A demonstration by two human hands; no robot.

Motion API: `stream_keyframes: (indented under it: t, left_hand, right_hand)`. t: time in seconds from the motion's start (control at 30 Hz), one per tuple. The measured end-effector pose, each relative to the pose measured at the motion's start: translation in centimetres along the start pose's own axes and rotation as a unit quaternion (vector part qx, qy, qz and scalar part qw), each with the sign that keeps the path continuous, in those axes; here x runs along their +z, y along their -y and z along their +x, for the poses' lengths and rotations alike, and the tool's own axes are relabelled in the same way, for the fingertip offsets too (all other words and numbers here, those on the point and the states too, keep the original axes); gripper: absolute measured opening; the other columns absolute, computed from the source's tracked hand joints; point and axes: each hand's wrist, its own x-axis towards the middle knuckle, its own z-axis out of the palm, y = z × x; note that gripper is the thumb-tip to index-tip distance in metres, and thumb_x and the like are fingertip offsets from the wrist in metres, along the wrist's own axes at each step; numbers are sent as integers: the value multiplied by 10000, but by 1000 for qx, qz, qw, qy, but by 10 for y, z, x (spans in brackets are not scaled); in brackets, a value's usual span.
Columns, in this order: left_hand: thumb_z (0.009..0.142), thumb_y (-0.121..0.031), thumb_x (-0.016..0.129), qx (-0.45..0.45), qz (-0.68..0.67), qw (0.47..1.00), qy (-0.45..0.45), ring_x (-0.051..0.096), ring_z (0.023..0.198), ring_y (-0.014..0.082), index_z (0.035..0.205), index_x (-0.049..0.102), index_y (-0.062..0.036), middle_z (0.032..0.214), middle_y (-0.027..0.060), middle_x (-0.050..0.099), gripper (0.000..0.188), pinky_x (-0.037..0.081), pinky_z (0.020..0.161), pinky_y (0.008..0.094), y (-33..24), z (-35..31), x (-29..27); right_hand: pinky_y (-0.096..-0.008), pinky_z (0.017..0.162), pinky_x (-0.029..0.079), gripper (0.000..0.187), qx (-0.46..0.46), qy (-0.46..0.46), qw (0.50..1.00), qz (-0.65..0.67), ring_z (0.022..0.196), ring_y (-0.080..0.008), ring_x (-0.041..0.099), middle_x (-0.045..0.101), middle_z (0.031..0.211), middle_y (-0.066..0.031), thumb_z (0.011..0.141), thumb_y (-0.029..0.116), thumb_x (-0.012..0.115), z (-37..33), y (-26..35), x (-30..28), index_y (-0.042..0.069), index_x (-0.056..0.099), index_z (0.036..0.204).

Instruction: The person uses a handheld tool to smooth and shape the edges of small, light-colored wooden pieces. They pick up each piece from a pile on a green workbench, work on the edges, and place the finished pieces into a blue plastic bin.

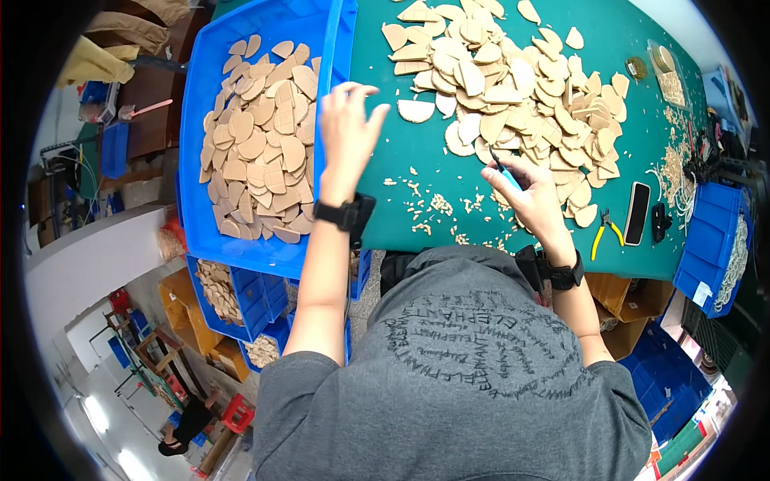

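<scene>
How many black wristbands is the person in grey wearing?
2: one wristband just behind the left hand, another wristband just behind the right hand; neither is hidden.

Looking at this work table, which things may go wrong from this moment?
The dark tip of the blue-handled tool in the right hand points toward the heaped pieces, so it might scratch one. The yellow-handled pliers lie near the front edge of the green table; a passing forearm could perhaps knock them off.
</scene>
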Motion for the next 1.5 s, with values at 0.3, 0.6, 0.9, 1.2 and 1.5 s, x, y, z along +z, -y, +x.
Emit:
stream_keyframes:
  t: [0.3, 0.6, 0.9, 1.2, 1.5]
  left_hand:
    - [824, -267, 658, -6, 55, 980, 191, 624, 818, 280, 1062, 560, -32, 1073, 150, 574, 348, 538, 731, 368, 4, 12, 96]
    - [870, -204, 658, -334, -649, 654, 200, 637, 649, 122, 1018, 564, -20, 884, 91, 651, 255, 522, 545, 207, -69, -31, 7]
    - [835, -192, 725, -284, -661, 678, 149, 540, 474, 67, 940, 605, -1, 768, 61, 631, 249, 402, 406, 176, -104, -52, -33]
    - [832, -184, 729, -256, -661, 695, 118, 543, 460, 77, 912, 596, 5, 748, 72, 631, 245, 405, 391, 184, -115, -58, -46]
    - [861, -203, 698, -251, -636, 723, 99, 527, 458, 69, 933, 592, -6, 790, 66, 629, 235, 395, 393, 181, -119, -63, -45]
  right_hand:
    - [-245, 582, 452, 270, 29, -20, 999, 35, 627, -87, 570, 647, 718, -35, 808, 295, 729, -9, -9, -11, 63, 685, 939]
    - [-248, 635, 474, 323, -53, 7, 998, 15, 709, -120, 600, 665, 841, -81, 815, 282, 721, -8, 8, 8, 18, 670, 994]
    - [-260, 630, 487, 363, -103, -47, 994, -1, 690, -123, 606, 664, 843, -85, 805, 267, 741, -21, 11, 13, 11, 652, 1047]
    - [-281, 624, 476, 387, -109, -52, 993, -3, 707, -154, 611, 664, 833, -101, 795, 291, 749, -25, 20, 11, 12, 653, 1044]
    - [-300, 672, 511, 397, -142, -61, 987, -52, 747, -197, 655, 679, 875, -125, 788, 312, 751, -22, 21, 7, 19, 661, 1041]
